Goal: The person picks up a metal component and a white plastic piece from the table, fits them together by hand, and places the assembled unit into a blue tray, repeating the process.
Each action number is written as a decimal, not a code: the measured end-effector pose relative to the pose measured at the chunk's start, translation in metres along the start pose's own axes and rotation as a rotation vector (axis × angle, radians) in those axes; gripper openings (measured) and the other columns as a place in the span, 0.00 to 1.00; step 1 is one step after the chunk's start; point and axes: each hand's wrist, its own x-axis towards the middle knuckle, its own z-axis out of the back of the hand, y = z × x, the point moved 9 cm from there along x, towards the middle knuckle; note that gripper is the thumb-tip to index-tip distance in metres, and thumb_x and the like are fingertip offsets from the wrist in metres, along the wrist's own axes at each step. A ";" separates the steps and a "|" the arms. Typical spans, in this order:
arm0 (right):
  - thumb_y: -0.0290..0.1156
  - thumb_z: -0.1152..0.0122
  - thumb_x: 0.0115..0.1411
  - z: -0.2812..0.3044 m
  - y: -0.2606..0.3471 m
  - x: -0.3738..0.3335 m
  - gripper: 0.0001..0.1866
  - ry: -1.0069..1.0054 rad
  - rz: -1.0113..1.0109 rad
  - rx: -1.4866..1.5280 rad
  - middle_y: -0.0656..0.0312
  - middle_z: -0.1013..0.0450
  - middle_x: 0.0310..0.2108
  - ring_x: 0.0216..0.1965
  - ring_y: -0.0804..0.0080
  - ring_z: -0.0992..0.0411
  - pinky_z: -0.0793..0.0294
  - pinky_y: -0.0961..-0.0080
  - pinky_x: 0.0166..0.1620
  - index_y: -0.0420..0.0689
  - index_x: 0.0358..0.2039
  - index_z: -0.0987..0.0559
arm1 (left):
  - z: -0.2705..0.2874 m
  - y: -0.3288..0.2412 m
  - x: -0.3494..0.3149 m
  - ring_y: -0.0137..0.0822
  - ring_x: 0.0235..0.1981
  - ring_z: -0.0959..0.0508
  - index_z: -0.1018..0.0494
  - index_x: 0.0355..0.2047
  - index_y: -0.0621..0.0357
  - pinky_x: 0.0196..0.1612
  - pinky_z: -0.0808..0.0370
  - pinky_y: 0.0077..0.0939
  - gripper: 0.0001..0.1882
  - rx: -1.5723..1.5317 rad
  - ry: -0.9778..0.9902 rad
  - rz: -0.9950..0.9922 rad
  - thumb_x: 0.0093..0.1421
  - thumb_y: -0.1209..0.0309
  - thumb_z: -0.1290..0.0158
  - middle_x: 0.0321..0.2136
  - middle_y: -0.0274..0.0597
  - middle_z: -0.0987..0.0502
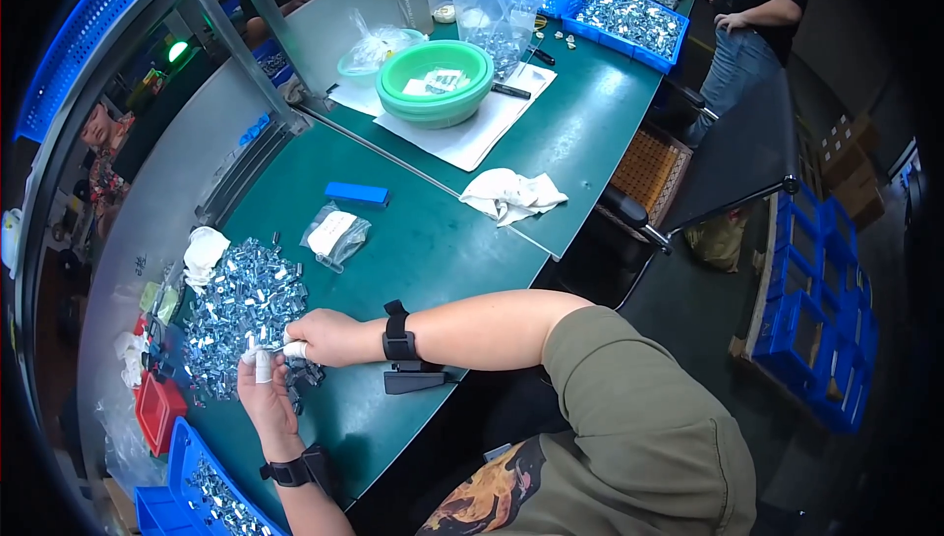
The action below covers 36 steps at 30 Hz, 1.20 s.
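A broad heap of small shiny metal parts (246, 290) lies on the green table at the left. At its near right edge my two hands meet, fingertips close together and wearing white finger covers. My left hand (267, 406) is closed in a pinch, palm turned up. From the right reaches my right hand (334, 337), its thumb and fingers also pressed together. Whatever sits between the fingertips is too small to make out. Each wrist carries a black strap. Beyond the heap rest a clear bag with a white label (336, 235) and a blue block-like box (357, 194).
Farther back stand green bowls (433, 84), a crumpled white cloth (511, 196) and blue trays of metal parts (629, 27). A red bin (160, 413) and a blue parts tray (187, 467) border the left. Beside the table is a chair (733, 162); other people are farther off.
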 end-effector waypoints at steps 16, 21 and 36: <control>0.41 0.54 0.57 0.002 0.009 0.002 0.14 -0.082 0.056 0.133 0.72 0.38 0.15 0.15 0.86 0.42 0.44 0.87 0.18 0.45 0.24 0.29 | -0.005 -0.023 -0.005 0.24 0.25 0.30 0.35 0.30 0.58 0.30 0.32 0.15 0.06 0.260 0.073 -0.248 0.52 0.78 0.50 0.27 0.35 0.30; 0.39 0.53 0.57 -0.018 -0.003 -0.003 0.12 0.255 -0.288 0.560 0.70 0.36 0.16 0.16 0.83 0.40 0.42 0.85 0.19 0.44 0.24 0.29 | -0.014 -0.027 -0.011 0.23 0.24 0.30 0.35 0.30 0.58 0.29 0.33 0.14 0.06 0.278 0.137 -0.237 0.52 0.77 0.49 0.26 0.34 0.29; 0.39 0.55 0.58 -0.043 -0.008 -0.018 0.13 0.449 -0.589 0.865 0.70 0.34 0.15 0.14 0.85 0.40 0.45 0.87 0.16 0.45 0.23 0.27 | -0.013 -0.020 -0.009 0.26 0.33 0.29 0.34 0.33 0.62 0.36 0.31 0.18 0.08 0.269 0.173 -0.191 0.50 0.79 0.50 0.32 0.37 0.29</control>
